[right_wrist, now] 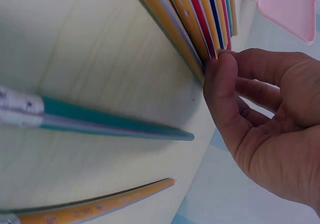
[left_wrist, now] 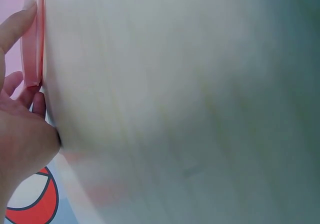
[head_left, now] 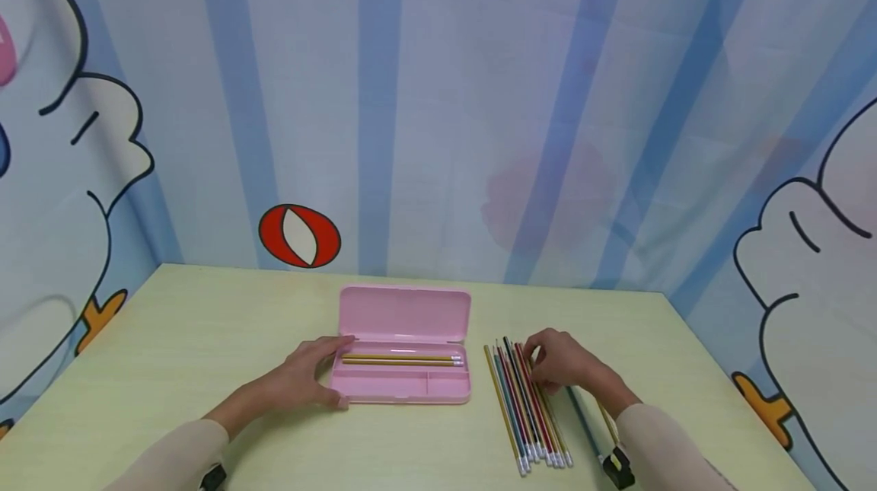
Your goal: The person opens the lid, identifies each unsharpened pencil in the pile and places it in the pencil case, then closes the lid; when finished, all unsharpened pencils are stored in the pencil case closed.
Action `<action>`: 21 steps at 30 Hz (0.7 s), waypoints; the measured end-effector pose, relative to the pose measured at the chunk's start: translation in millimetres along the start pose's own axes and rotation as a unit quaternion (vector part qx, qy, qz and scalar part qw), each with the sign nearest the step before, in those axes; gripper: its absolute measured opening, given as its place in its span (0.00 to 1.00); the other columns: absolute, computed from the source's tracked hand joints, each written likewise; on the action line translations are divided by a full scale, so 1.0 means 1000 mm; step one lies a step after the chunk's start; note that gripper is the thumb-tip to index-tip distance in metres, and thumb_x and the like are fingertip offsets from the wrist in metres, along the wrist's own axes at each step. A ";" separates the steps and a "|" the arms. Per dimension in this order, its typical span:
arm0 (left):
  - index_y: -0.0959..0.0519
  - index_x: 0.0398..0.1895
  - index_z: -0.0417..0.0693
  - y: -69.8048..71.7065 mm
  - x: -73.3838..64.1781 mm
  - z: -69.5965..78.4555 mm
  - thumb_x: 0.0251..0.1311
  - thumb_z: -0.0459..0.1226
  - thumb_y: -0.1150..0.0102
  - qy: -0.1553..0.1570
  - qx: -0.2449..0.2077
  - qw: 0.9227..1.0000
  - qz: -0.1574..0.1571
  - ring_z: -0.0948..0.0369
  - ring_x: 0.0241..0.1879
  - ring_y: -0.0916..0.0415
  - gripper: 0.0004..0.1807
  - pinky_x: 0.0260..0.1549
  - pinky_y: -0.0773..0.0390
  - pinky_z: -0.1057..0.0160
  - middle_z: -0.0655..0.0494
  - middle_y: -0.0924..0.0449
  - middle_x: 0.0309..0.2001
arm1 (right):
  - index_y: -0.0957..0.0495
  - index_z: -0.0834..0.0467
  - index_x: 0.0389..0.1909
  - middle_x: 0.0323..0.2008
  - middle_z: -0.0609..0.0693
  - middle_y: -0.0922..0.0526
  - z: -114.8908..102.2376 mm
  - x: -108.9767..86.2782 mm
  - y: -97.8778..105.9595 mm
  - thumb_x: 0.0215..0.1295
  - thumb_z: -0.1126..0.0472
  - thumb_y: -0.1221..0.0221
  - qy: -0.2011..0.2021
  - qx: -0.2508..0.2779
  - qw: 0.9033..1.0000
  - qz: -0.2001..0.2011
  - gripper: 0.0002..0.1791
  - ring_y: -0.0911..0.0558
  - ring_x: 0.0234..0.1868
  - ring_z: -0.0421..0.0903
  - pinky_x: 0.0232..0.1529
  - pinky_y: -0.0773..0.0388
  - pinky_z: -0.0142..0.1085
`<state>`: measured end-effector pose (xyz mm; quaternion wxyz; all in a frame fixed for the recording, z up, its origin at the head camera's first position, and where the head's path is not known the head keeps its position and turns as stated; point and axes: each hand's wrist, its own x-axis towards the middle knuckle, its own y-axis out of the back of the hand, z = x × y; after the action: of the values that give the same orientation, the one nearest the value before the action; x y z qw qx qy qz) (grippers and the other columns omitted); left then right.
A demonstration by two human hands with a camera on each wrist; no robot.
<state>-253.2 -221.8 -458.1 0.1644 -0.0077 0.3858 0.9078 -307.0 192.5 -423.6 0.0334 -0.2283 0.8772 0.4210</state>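
Note:
A pink pencil case (head_left: pixel 380 388) lies with its lid raised, and two yellow pencils (head_left: pixel 400 360) rest in its rear compartment. My left hand (head_left: pixel 298 377) holds the case's left end, thumb at the front corner and fingers at the back. To the right of the case lies a row of pencils (head_left: pixel 504 407) in yellow, red, teal and dark colours, eraser ends toward me. My right hand (head_left: pixel 565 360) pinches at the far ends of this row, between thumb and index finger. In the right wrist view the fingertips meet at a red pencil (right_wrist: pixel 201 19) and its yellow neighbour; I cannot tell which is gripped.
A teal pencil (head_left: pixel 584 421) and another yellow pencil (head_left: pixel 607 422) lie apart, by the right forearm. The pale wooden table (head_left: pixel 226 308) ends at a blue striped curtain (head_left: pixel 438 133) with cartoon figures. Black straps show at both wrists.

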 end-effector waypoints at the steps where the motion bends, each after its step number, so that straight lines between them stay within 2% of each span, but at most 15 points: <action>1: 0.38 0.76 0.51 0.000 0.000 0.001 0.44 0.43 0.21 0.000 0.001 1.000 0.000 0.40 0.69 0.44 0.53 0.64 0.38 0.29 0.41 0.39 0.74 | 0.20 0.67 0.46 0.27 0.55 0.18 0.000 0.000 0.000 0.58 0.74 0.37 -0.001 -0.002 1.000 0.002 0.14 0.18 0.21 0.46 0.24 0.16 0.40; 11: 0.38 0.75 0.51 0.000 -0.001 0.003 0.45 0.42 0.21 0.001 0.001 1.000 0.001 0.39 0.70 0.45 0.52 0.65 0.39 0.29 0.41 0.40 0.75 | 0.20 0.66 0.47 0.23 0.54 0.19 0.000 -0.002 -0.003 0.57 0.77 0.40 -0.001 -0.012 1.000 0.012 0.15 0.20 0.18 0.45 0.23 0.18 0.39; 17: 0.38 0.75 0.50 0.000 -0.002 0.003 0.44 0.42 0.21 -0.003 -0.001 1.000 0.002 0.39 0.70 0.45 0.53 0.65 0.40 0.29 0.41 0.40 0.75 | 0.21 0.64 0.45 0.18 0.53 0.21 0.000 -0.002 -0.003 0.54 0.77 0.39 0.002 -0.024 1.000 0.013 0.17 0.26 0.16 0.43 0.20 0.27 0.36; 21: 0.38 0.75 0.50 0.000 -0.002 0.002 0.44 0.43 0.21 -0.007 0.000 1.000 0.002 0.39 0.70 0.45 0.52 0.66 0.40 0.29 0.41 0.40 0.75 | 0.21 0.63 0.45 0.17 0.53 0.22 0.000 -0.004 -0.002 0.52 0.77 0.37 -0.005 -0.049 0.999 0.023 0.18 0.27 0.16 0.44 0.20 0.29 0.35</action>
<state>-251.3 -221.2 -456.3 0.1654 -0.0002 0.3842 0.9083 -302.8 193.1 -424.4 0.0172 -0.2071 0.8603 0.4655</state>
